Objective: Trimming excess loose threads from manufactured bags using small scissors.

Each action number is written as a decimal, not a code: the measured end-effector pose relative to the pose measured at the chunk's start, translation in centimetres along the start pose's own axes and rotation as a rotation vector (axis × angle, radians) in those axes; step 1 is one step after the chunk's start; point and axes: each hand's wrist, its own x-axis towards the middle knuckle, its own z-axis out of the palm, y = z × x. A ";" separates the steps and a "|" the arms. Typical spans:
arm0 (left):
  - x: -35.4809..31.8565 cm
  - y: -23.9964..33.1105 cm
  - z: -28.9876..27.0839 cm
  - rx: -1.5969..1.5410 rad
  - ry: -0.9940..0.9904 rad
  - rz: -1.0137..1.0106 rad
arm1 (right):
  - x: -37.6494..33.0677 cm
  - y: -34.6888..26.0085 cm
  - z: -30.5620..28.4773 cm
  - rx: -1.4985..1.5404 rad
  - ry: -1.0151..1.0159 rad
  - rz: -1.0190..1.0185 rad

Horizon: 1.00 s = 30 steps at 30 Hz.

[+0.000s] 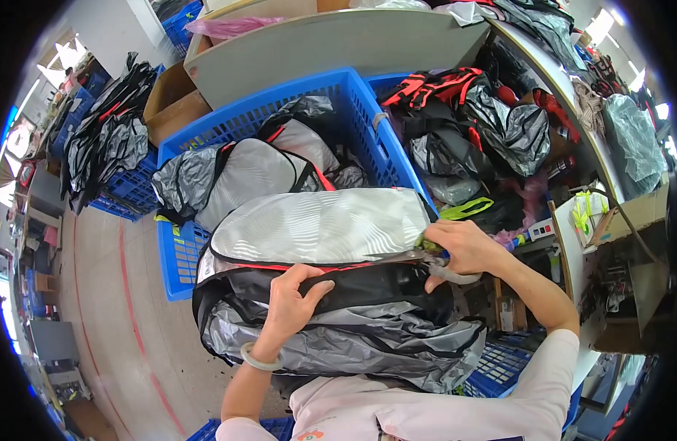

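The grey-and-black bag (pixel 320 228) lay crosswise at the blue crate's (pixel 364 110) near side, the right grip (pixel 462 250) seemingly pinching its right end, the left grip (pixel 291 300) pinching its red-trimmed edge nearer mid-length.

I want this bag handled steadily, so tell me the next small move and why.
Probably slide the left hand rightward along the red trim: it sits near the trim's middle, while the right hand holds a small grey item at the right end of the pale panel, with neither hand on the stretch between.
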 end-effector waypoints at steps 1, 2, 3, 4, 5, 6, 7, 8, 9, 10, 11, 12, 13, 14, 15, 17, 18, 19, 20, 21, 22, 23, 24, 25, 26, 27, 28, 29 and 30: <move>0.0 -0.2 0.1 -0.022 0.000 -0.018 | 0.8 0.0 0.0 0.003 0.016 -0.074; 0.1 -0.3 0.3 -0.045 -0.001 -0.035 | 1.4 0.1 -0.1 0.007 0.032 -0.147; -0.1 -0.2 0.4 -0.047 0.010 -0.046 | 2.0 0.1 -0.3 0.008 0.020 -0.158; -0.2 0.1 0.6 -0.065 0.018 -0.031 | 2.6 0.2 -0.6 0.016 -0.048 -0.130; -0.2 0.3 0.8 -0.082 0.025 -0.014 | 3.1 0.2 -0.8 0.022 -0.116 -0.101; -0.2 0.1 0.6 -0.078 0.031 -0.019 | 3.8 -0.3 -0.7 0.026 -0.123 -0.128; -0.1 0.0 0.4 -0.077 0.032 -0.013 | 4.4 -0.8 -0.7 0.028 -0.125 -0.136; -0.1 -0.1 0.2 -0.077 0.031 -0.007 | 4.9 -1.4 -0.7 0.009 -0.143 -0.162; -0.1 -0.2 0.2 -0.083 0.032 -0.001 | 5.2 -1.6 -0.7 -0.014 -0.164 -0.187; 0.0 -0.3 0.2 -0.086 0.037 -0.004 | 5.4 -1.5 -0.5 -0.030 -0.146 -0.210; 0.1 -0.4 0.2 -0.093 0.027 -0.008 | 5.5 -1.6 -0.6 -0.032 -0.150 -0.213; 0.0 -0.5 0.2 -0.096 0.019 -0.015 | 5.6 -1.7 -0.7 -0.021 -0.153 -0.199; 0.0 -0.5 0.2 -0.095 0.025 -0.018 | 5.6 -1.7 -0.7 -0.011 -0.154 -0.184; 0.0 -0.5 0.1 -0.089 0.023 -0.019 | 5.5 -1.6 -0.5 -0.011 -0.156 -0.190; 0.1 -0.5 0.1 -0.083 0.022 -0.019 | 5.3 -1.3 -0.1 0.019 -0.108 -0.213; 0.3 -0.5 0.1 -0.029 0.028 0.050 | 4.7 -1.1 0.7 0.048 -0.059 -0.244; 0.5 -0.5 -0.1 0.029 0.030 0.118 | 4.4 -1.0 1.1 0.071 -0.021 -0.230; 0.8 -0.8 -1.0 0.040 0.040 0.116 | 4.2 -1.0 1.5 0.095 0.017 -0.217; 1.2 -1.2 -2.7 0.207 -0.024 0.209 | 3.7 -1.1 1.5 0.098 -0.032 -0.151; 1.5 -1.8 -4.6 0.376 -0.092 0.299 | 3.3 -0.8 1.9 0.103 -0.027 -0.165; 1.6 -3.2 -6.6 0.411 -0.168 0.196 | 2.8 -0.7 2.2 0.129 -0.045 -0.098; 1.4 -4.2 -8.5 0.543 -0.149 0.186 | 2.4 -0.8 2.8 0.160 -0.065 -0.032; 1.4 -5.1 -10.2 0.625 -0.157 0.241 | 2.2 -0.8 3.4 0.241 -0.036 -0.033; 1.3 -5.8 -11.4 0.706 -0.164 0.293 | 2.1 -0.8 3.5 0.248 -0.030 -0.057; 0.7 -6.6 -12.3 0.729 -0.151 0.285 | 2.0 -1.0 3.6 0.260 -0.017 -0.046; 0.7 -6.7 -12.8 0.595 -0.141 0.130 | 1.9 -0.7 3.6 0.263 0.002 -0.024; 0.4 -6.8 -13.1 0.457 -0.128 -0.021 | 1.6 -0.3 4.0 0.294 0.032 0.002; -0.6 -6.8 -12.3 0.378 0.005 0.020 | 1.7 0.1 3.6 0.290 0.044 -0.014; -1.1 -5.4 -11.2 0.385 0.025 -0.004 | 1.4 0.6 3.2 0.229 0.120 -0.006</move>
